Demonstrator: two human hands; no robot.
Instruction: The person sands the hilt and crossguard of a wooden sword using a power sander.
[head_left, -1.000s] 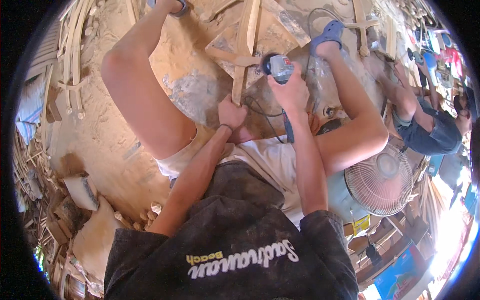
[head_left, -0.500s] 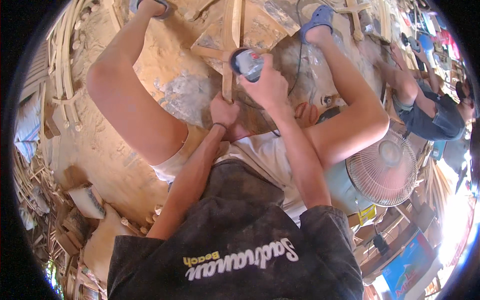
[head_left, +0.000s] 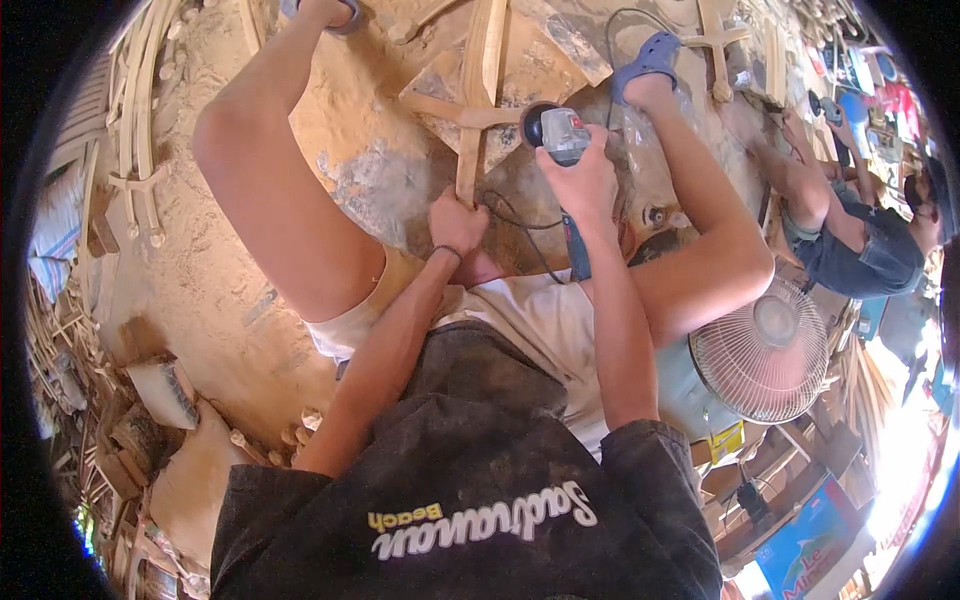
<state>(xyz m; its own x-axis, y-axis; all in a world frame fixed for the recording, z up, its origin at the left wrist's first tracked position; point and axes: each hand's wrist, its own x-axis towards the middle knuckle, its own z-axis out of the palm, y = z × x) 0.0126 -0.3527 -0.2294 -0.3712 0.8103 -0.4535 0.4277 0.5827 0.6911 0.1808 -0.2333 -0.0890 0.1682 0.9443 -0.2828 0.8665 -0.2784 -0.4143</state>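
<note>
Left hand [head_left: 459, 224]: closed around the lower end of the handle [head_left: 467, 178], near your lap, with the thumb side up.
Right hand [head_left: 585, 180]: wrapped around the body of the grinder [head_left: 567, 138], which you hold above the ground, its round disc [head_left: 533, 125] turned toward the wood.
Cord [head_left: 520, 218]: loops on the ground between your two hands.
Sword [head_left: 474, 118]: in front of you between your knees, handle toward you, blade pointing away.
Feel: likely light and stiff, being plain wood; the dust around it may make it a little slippery.
Weak spot: the slim arms of the guard [head_left: 437, 104] look the likeliest part to chip or snap.
Hold: the handle is the best place, where your left fingers sit, well apart from the disc.
Look: pale, bare, yellowish wood; a straight handle, a guard with arms flaring to either side, a long blade running up to the upper edge of view.
Disc and guard: the disc is at the right arm's tip; you cannot tell from here whether they touch.
Board [head_left: 562, 48]: dusty, angular, flat beneath the sword.
Sandal [head_left: 648, 68]: blue, on your right foot, beyond the grinder.
Co-worker [head_left: 862, 250]: sits off to your right, in a dark shirt.
</note>
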